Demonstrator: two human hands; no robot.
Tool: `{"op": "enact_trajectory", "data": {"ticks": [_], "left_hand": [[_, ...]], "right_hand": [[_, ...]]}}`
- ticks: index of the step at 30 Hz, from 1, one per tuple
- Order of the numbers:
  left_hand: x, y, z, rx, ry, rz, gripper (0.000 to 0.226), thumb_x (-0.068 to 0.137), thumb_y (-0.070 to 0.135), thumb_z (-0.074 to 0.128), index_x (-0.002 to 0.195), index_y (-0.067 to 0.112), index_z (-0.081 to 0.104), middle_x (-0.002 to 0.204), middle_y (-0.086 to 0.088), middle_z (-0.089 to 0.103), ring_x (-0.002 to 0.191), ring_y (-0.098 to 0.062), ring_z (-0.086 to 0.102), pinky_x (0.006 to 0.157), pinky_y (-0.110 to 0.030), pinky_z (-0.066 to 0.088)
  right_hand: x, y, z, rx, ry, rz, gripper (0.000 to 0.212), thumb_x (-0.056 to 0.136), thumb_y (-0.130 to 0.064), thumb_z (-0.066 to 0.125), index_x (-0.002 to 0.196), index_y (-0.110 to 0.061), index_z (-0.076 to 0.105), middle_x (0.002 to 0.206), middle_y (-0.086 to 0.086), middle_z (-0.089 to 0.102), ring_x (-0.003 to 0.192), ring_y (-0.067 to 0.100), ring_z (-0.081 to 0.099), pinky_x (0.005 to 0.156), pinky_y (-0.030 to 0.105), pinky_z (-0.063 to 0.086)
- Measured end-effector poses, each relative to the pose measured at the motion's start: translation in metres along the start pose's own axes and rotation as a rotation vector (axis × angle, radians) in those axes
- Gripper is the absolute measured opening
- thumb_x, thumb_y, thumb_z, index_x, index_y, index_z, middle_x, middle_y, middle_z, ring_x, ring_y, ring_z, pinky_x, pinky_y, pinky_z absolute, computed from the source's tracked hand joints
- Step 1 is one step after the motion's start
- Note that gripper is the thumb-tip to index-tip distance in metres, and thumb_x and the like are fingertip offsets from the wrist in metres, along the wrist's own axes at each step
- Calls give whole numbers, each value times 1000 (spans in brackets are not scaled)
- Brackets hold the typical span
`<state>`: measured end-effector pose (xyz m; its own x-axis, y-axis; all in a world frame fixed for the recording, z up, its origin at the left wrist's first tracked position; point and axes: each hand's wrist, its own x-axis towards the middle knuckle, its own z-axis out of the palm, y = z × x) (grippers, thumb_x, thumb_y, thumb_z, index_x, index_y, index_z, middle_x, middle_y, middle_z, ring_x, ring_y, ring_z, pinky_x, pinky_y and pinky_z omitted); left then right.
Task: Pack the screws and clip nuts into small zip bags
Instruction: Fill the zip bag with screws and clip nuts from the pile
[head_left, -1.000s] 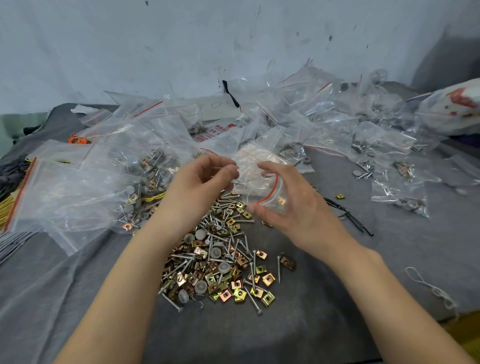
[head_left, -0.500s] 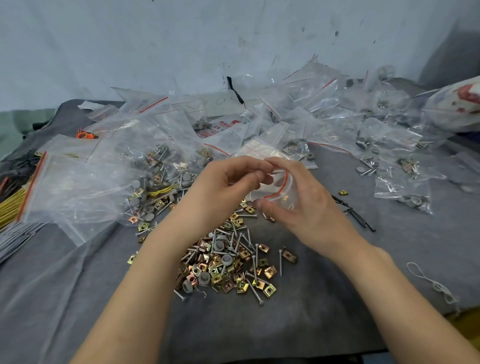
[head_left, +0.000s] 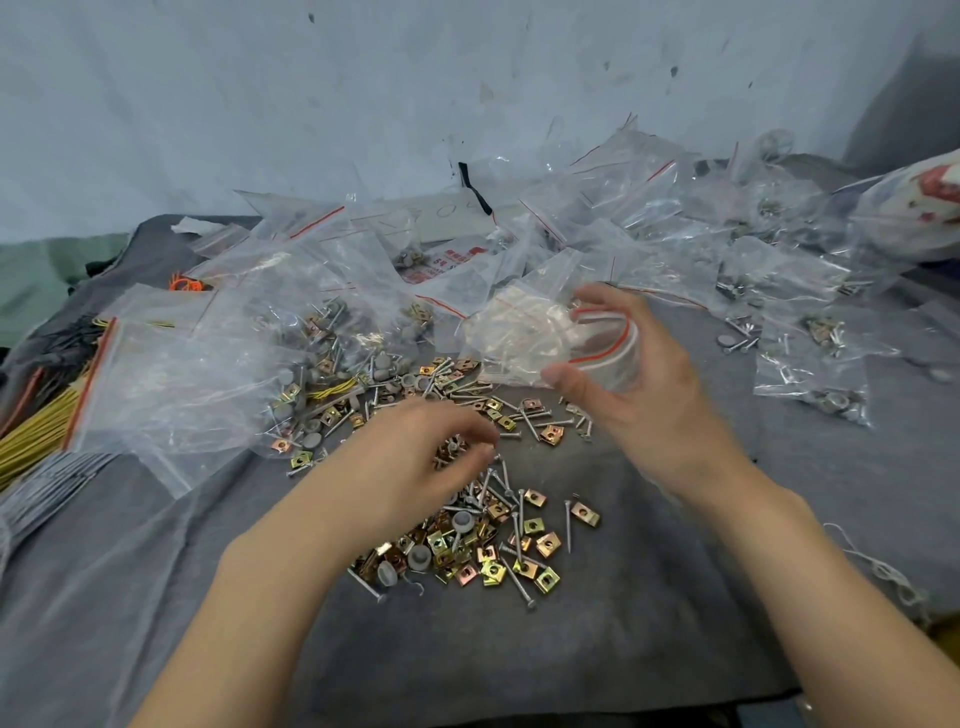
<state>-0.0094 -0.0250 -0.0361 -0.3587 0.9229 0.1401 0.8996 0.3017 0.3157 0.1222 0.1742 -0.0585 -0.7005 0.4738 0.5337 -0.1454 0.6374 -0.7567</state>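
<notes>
The small clear red-striped zip bag (head_left: 607, 352) sits open in our right hand's (head_left: 641, 410) grip. Our left hand (head_left: 415, 457) has gone down to the pile of silver screws and gold clip nuts (head_left: 493, 551) to fill it. We cannot tell its grip.

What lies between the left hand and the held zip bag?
Between left hand and zip bag, head view shows loose screws and clip nuts on grey cloth.

You are working bare-handed, left hand (head_left: 415, 452) and right hand (head_left: 639, 384) uncovered, left forearm (head_left: 270, 571) and right forearm (head_left: 810, 571) showing bare, nails looking short.
</notes>
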Motion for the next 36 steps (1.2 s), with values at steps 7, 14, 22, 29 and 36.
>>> {"op": "enact_trajectory", "data": {"ticks": [7, 14, 22, 29, 36], "left_hand": [[-3, 9, 19, 182, -103, 36, 32, 101, 49, 38, 129, 42, 53, 120, 19, 54, 117, -7, 41, 102, -31, 33], [0, 10, 21, 142, -93, 36, 30, 103, 40, 39, 130, 40, 54, 120, 18, 55, 115, -7, 43, 102, -33, 35], [1, -7, 13, 179, 3, -100, 31, 104, 35, 38, 130, 34, 56, 122, 15, 59, 114, -11, 50, 103, -38, 41], [2, -3, 10, 163, -66, -103, 30, 103, 40, 41, 128, 37, 56, 120, 14, 53, 115, -11, 45, 104, -37, 38], [-18, -7, -6, 73, -254, -27, 28, 88, 63, 52, 114, 54, 57, 119, 31, 45, 117, 1, 35, 103, -31, 33]], "right_hand": [[8, -11, -21, 98, 166, -1, 58, 78, -63, 73, 129, -47, 50, 119, -25, 63, 110, 1, 63, 101, 26, 48], [13, -12, -31, 82, 266, -6, 59, 79, -65, 73, 130, -46, 50, 121, -20, 64, 113, 8, 64, 104, 44, 49], [10, -7, -21, 2, 117, 33, 62, 79, -54, 74, 133, -37, 48, 122, -19, 60, 114, -2, 59, 95, 8, 40], [8, -5, 0, -34, 28, 21, 60, 81, -54, 73, 133, -43, 44, 128, -12, 58, 117, 8, 58, 104, 24, 43], [13, 3, 12, -59, 0, 9, 61, 82, -63, 70, 133, -52, 40, 130, -19, 52, 118, 5, 54, 100, 34, 47]]}}
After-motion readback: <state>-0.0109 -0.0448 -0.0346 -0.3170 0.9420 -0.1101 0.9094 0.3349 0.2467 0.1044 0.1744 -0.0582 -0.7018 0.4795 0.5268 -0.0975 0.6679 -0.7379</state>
